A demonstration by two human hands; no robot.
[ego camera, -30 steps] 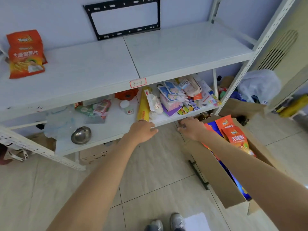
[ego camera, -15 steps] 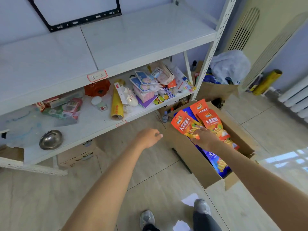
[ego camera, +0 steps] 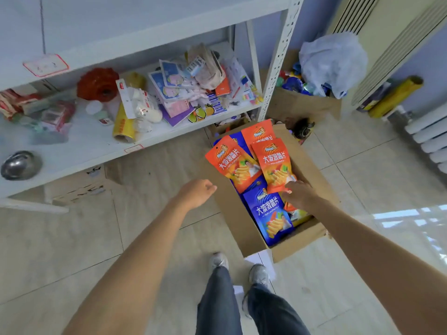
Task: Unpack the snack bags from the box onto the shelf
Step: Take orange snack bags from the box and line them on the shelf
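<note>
The cardboard box (ego camera: 244,228) sits on the tiled floor (ego camera: 72,238) just right of the white shelf unit (ego camera: 101,143), its flaps open and snack bags packed inside. The person's right hand (ego camera: 298,195) is down in the box, fingers curled onto the lower edge of an orange snack bag (ego camera: 275,165) on the right side; I cannot tell whether it truly has hold of the bag or only rests on it. A second orange bag (ego camera: 232,163) lies tilted to its left, touching it, a third (ego camera: 258,134) peeks out behind at the far end, and a blue bag (ego camera: 271,213) lies nearer, just beside the hand. The left hand (ego camera: 197,192) hangs over the floor left of the box, fingers loosely curled, holding nothing. The lower shelf is cluttered with packets, a yellow roll (ego camera: 123,126) and a steel bowl (ego camera: 20,164).
</note>
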